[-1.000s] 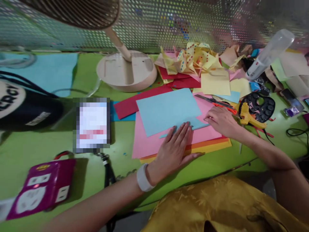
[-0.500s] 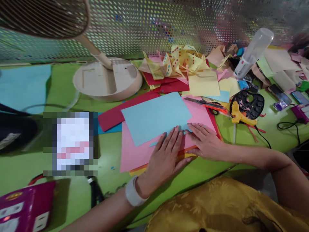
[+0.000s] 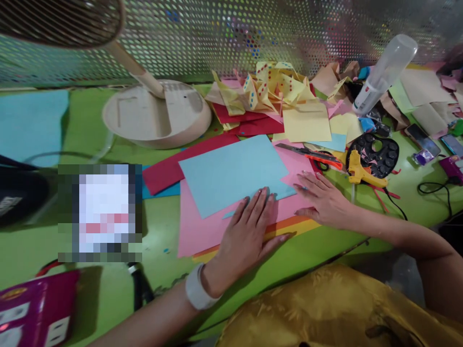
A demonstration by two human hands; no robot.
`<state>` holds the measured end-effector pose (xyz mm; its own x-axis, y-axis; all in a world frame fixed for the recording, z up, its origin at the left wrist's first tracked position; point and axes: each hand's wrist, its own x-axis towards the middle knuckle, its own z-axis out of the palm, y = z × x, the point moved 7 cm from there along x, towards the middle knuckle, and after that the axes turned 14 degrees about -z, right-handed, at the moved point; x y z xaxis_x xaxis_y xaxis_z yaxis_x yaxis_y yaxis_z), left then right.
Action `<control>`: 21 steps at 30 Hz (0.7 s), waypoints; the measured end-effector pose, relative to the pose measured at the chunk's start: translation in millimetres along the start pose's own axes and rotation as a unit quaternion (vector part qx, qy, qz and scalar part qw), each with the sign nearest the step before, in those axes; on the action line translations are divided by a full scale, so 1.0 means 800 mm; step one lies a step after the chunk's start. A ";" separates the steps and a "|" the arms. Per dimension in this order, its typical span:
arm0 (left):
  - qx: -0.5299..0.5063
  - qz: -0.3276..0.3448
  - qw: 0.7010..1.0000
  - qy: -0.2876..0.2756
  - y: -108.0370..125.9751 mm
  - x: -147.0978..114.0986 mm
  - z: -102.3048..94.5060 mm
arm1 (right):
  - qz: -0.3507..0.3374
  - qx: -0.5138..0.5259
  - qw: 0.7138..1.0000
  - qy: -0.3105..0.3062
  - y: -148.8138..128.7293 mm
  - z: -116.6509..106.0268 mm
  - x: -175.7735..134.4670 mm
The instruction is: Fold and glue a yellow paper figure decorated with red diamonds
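A light blue sheet of paper (image 3: pixel 231 168) lies on a larger pink sheet (image 3: pixel 202 238), with orange and yellow edges showing beneath. My left hand (image 3: pixel 251 229) rests flat with its fingertips on the blue sheet's near edge, by a thin blue strip. My right hand (image 3: pixel 323 200) is spread over the pink sheet, just right of a narrow blue strip along that edge. Nothing is in either hand. Beyond my right hand lie an orange utility knife (image 3: pixel 323 159) and dark-handled scissors, partly hidden.
A beige fan (image 3: pixel 155 115) stands at the back left. Yellow paper pieces (image 3: pixel 275 89), a clear bottle (image 3: pixel 385 74), a yellow glue gun (image 3: pixel 363 171) and a black palette (image 3: pixel 388 156) are at the back and right. A purple power strip (image 3: pixel 43 308) is at the front left.
My right hand has slid to the right, away from my left hand, uncovering more of the blue strip at the near edge. My left hand has stayed in place.
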<state>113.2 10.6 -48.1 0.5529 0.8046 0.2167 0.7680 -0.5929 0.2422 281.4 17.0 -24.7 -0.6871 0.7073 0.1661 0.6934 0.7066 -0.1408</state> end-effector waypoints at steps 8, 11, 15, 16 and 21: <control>-0.003 -0.001 1.000 0.002 -0.001 -0.001 0.000 | -0.001 -0.019 1.000 0.020 -0.013 0.004 -0.005; 0.000 -0.003 1.000 -0.001 0.000 0.000 -0.001 | -0.037 -0.024 0.999 0.013 -0.029 0.008 -0.006; -0.002 -0.006 1.000 -0.008 0.001 0.001 -0.002 | -0.050 -0.025 0.998 0.009 -0.039 0.016 -0.007; -0.001 -0.006 1.000 -0.008 0.001 0.001 -0.002 | -0.047 -0.025 0.999 0.010 -0.039 0.017 -0.006; 0.001 -0.005 1.000 -0.008 0.001 0.001 -0.002 | -0.049 -0.032 0.998 0.011 -0.036 0.016 -0.003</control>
<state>113.6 10.8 -46.4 0.5502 0.8112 0.1983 0.7743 -0.5845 0.2427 260.1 -4.4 -33.8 -0.7479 0.6336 0.1982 0.6359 0.7694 -0.0599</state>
